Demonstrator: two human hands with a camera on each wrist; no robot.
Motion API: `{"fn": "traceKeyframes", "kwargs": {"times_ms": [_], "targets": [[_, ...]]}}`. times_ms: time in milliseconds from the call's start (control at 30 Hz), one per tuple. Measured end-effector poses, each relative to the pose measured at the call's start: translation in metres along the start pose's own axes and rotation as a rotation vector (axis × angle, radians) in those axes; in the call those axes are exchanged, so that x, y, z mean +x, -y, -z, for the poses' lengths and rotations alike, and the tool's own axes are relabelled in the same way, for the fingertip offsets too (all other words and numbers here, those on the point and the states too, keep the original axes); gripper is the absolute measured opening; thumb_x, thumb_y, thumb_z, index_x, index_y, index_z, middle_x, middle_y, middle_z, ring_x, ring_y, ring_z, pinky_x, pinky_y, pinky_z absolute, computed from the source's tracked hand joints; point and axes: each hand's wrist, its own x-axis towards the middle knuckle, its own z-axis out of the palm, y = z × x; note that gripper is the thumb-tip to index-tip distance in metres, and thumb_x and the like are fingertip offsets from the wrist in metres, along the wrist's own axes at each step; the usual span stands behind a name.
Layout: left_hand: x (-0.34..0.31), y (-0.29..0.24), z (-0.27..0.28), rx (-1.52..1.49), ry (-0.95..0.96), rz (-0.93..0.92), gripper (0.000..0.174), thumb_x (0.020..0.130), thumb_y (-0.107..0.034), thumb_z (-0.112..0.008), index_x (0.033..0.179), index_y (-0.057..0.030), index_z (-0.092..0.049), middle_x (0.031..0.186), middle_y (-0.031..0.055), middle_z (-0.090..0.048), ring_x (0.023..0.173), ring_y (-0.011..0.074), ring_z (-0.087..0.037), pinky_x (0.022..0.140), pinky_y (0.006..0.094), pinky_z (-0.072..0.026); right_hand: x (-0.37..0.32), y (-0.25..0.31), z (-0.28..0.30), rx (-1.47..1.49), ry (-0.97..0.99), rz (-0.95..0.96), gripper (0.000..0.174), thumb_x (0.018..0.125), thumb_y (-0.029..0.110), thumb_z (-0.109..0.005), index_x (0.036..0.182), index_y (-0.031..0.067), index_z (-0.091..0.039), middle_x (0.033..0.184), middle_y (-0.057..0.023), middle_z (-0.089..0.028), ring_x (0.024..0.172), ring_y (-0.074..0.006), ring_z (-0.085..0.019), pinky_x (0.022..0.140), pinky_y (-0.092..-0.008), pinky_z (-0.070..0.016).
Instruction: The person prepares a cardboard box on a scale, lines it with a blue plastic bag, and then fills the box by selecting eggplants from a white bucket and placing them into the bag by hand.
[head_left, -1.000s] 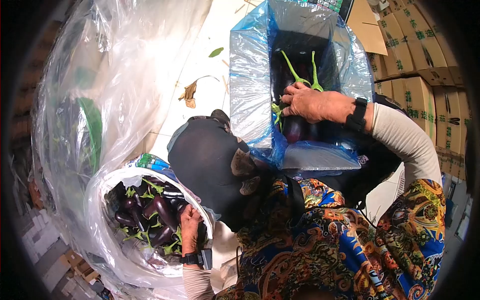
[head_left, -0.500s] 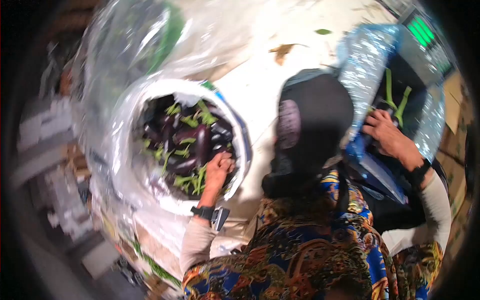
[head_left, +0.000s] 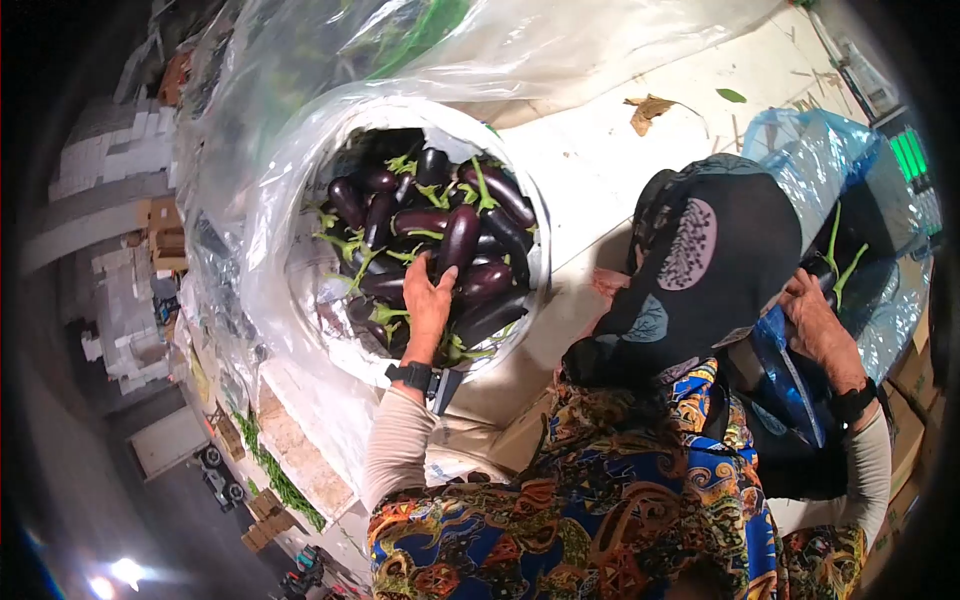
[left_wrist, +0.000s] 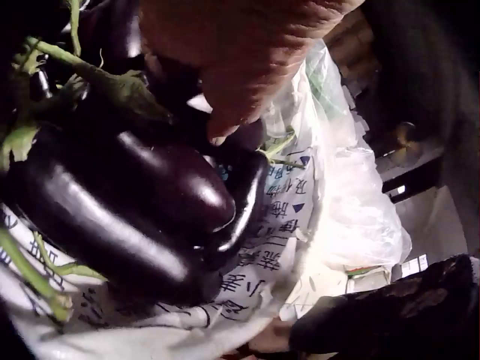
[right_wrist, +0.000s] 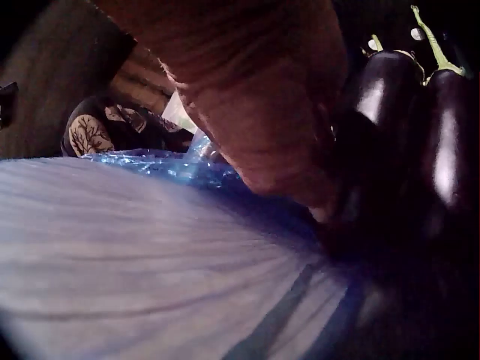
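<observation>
My left hand (head_left: 428, 305) reaches into a round white-lined container (head_left: 543, 250) heaped with glossy dark purple eggplants. Its thumb and fingers are spread at the lower end of one eggplant (head_left: 460, 238). In the left wrist view the thumb points down above more eggplants (left_wrist: 172, 180), beside the printed white lining (left_wrist: 274, 240); the other fingers are hidden. My right hand (head_left: 820, 325) is inside a box lined with blue plastic (head_left: 805, 130). Two eggplants with long green stems (right_wrist: 450, 142) stand beside that hand in the right wrist view. Shadow hides its fingertips, so I cannot tell their grip.
A dark-clothed bent knee (head_left: 740, 240) lies between container and box. Clear plastic sheeting (head_left: 270, 130) surrounds the container. A device with a green-lit display (head_left: 908, 155) is beyond the box; cardboard boxes (head_left: 905, 380) are at right. A dried leaf (head_left: 648, 112) lies on the floor.
The head view has swung left, so the container now sits nearer the centre. My left hand has moved from the container's near right side to an eggplant at its middle. The right hand stays in the box.
</observation>
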Motion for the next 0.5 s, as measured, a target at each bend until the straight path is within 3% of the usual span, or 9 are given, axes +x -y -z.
{"fn": "traceKeyframes", "kwargs": {"times_ms": [100,133,167,200,267,300,367,467,500], "targets": [[0.024,-0.027,-0.008,0.195,0.291,0.199,0.066,0.073,-0.045,-0.074,0.127,-0.0094,-0.055,0.106,0.0209,-0.067,0.100,0.0377,-0.064,0.085,0.0467,-0.0496,-0.003,-0.018,-0.012,-0.037,-0.160,0.043,0.062,0.058,0.006,-0.074,0.118,0.0041,-0.056,0.123,-0.0138,-0.051,0.122,-0.0361,-0.041,0.099,-0.0478,-0.0361],[0.030,-0.015,-0.012,0.181,0.346,0.166,0.068,0.071,-0.048,-0.075,0.125,-0.0116,-0.057,0.103,0.0196,-0.068,0.096,0.0374,-0.065,0.083,0.0463,-0.0506,-0.007,-0.027,-0.014,-0.034,-0.201,0.067,0.061,0.060,0.008,-0.075,0.117,0.0017,-0.056,0.121,-0.0146,-0.051,0.119,-0.0359,-0.043,0.097,-0.0459,-0.0368],[0.036,-0.027,-0.007,0.181,0.328,0.135,0.068,0.070,-0.047,-0.076,0.123,-0.0091,-0.058,0.102,0.0194,-0.069,0.093,0.0388,-0.066,0.082,0.0463,-0.0509,-0.013,-0.033,-0.014,-0.047,-0.297,0.064,0.054,0.061,0.008,-0.076,0.111,0.0023,-0.057,0.117,-0.0143,-0.052,0.114,-0.0348,-0.045,0.095,-0.0443,-0.0380],[0.041,-0.036,0.000,0.226,0.295,0.122,0.066,0.070,-0.044,-0.077,0.122,-0.0070,-0.059,0.103,0.0181,-0.069,0.092,0.0371,-0.067,0.083,0.0440,-0.0511,-0.019,-0.036,-0.008,-0.015,-0.253,-0.028,0.043,0.065,0.008,-0.075,0.103,0.0023,-0.057,0.111,-0.0145,-0.053,0.109,-0.0344,-0.047,0.093,-0.0435,-0.0397],[0.059,-0.014,0.000,-0.100,0.212,0.007,0.061,0.071,-0.025,-0.080,0.122,0.0004,-0.057,0.108,0.0162,-0.068,0.094,0.0246,-0.065,0.087,0.0366,-0.0490,-0.033,-0.050,-0.006,0.046,-0.316,-0.116,0.032,0.069,0.006,-0.072,0.097,0.0008,-0.056,0.109,-0.0175,-0.053,0.103,-0.0363,-0.050,0.089,-0.0428,-0.0429],[0.063,-0.073,0.029,-0.183,0.234,0.037,0.061,0.072,-0.016,-0.081,0.123,0.0039,-0.055,0.109,0.0158,-0.066,0.095,0.0213,-0.061,0.089,0.0342,-0.0475,-0.039,-0.061,-0.008,0.105,-0.400,-0.118,0.035,0.071,0.005,-0.072,0.102,-0.0008,-0.057,0.114,-0.0185,-0.053,0.105,-0.0377,-0.050,0.089,-0.0445,-0.0438],[0.088,-0.097,0.047,-0.191,0.066,-0.134,0.065,0.072,-0.014,-0.081,0.126,0.0063,-0.053,0.112,0.0155,-0.064,0.097,0.0209,-0.059,0.091,0.0327,-0.0454,-0.043,-0.076,-0.012,0.152,-0.535,-0.201,0.045,0.072,0.008,-0.073,0.112,-0.0028,-0.056,0.114,-0.0208,-0.055,0.106,-0.0403,-0.053,0.089,-0.0464,-0.0452],[0.107,-0.219,0.092,-0.323,0.154,-0.310,0.055,0.076,0.000,-0.073,0.127,-0.0013,-0.054,0.108,0.0059,-0.061,0.100,0.0169,-0.058,0.090,0.0303,-0.0453,-0.035,-0.094,-0.015,0.368,-0.568,-0.341,0.050,0.078,0.019,-0.073,0.118,-0.0022,-0.054,0.111,-0.0228,-0.057,0.104,-0.0405,-0.056,0.090,-0.0459,-0.0456],[0.103,-0.269,0.100,-0.394,0.140,-0.410,0.053,0.076,0.002,-0.072,0.126,-0.0017,-0.055,0.114,0.0068,-0.060,0.102,0.0179,-0.057,0.092,0.0311,-0.0446,-0.031,-0.104,-0.023,0.382,-0.560,-0.373,0.056,0.081,0.028,-0.071,0.124,-0.0016,-0.051,0.109,-0.0234,-0.057,0.103,-0.0408,-0.057,0.091,-0.0464,-0.0453]]}}
